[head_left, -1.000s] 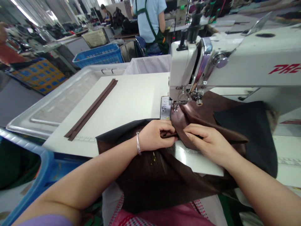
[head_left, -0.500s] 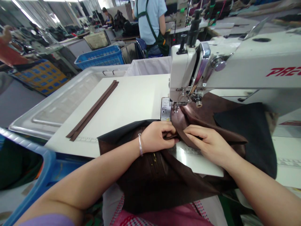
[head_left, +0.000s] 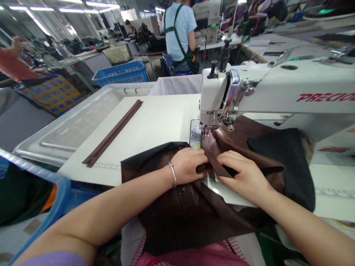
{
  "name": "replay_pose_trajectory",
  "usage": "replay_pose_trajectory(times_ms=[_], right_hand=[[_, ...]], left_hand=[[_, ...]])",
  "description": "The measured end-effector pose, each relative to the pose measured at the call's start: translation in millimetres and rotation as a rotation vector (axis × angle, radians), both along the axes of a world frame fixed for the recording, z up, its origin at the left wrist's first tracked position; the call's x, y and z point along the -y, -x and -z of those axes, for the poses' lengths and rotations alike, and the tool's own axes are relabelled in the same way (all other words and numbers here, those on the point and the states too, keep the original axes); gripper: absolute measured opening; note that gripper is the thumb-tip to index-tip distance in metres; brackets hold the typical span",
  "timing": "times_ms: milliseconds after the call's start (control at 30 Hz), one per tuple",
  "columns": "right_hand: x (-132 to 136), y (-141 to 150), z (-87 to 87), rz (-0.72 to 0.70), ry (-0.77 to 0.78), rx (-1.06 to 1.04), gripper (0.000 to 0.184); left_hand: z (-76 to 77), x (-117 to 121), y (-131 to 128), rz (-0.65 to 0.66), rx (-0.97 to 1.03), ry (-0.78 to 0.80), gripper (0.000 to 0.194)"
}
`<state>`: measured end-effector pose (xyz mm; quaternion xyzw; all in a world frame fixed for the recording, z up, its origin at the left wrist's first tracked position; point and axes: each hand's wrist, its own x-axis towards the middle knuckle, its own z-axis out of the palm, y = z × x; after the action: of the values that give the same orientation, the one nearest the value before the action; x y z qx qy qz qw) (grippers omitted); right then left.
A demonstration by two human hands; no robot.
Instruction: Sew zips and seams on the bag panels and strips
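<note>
Along the left edge of the bench (head_left: 163,118), two brown strips (head_left: 113,136) are lying; by its near edge, left hand (head_left: 191,166) and right hand (head_left: 244,175) are pinching one brown leathery piece (head_left: 194,221).

Sewing machines (head_left: 266,88) and worktables (head_left: 280,48) show a workshop.

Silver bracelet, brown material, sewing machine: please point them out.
Silver bracelet (head_left: 173,173): head view, on its band.
Brown material (head_left: 198,218): head view, on its lower part.
Sewing machine (head_left: 273,94): head view, on its arm.
</note>
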<state>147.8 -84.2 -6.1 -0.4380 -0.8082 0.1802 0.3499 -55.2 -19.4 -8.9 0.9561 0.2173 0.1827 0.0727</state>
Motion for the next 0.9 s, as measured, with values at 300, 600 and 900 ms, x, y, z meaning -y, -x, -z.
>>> replay_pose_trajectory(times_ms=[300,600,900], right_hand=[[16.7,6.7,11.5,-0.054,-0.222,0.189,0.012],[29.5,7.7,16.3,-0.080,-0.137,0.230,0.014],[44.4,1.2,20.0,-0.078,-0.029,0.236,0.030]], left_hand=[[-10.9,-0.1,13.0,0.242,-0.147,-0.237,0.018],[-23.2,15.5,21.5,-0.007,0.008,0.171,0.032],[-14.0,6.2,6.9,-0.052,-0.028,0.241,0.033]])
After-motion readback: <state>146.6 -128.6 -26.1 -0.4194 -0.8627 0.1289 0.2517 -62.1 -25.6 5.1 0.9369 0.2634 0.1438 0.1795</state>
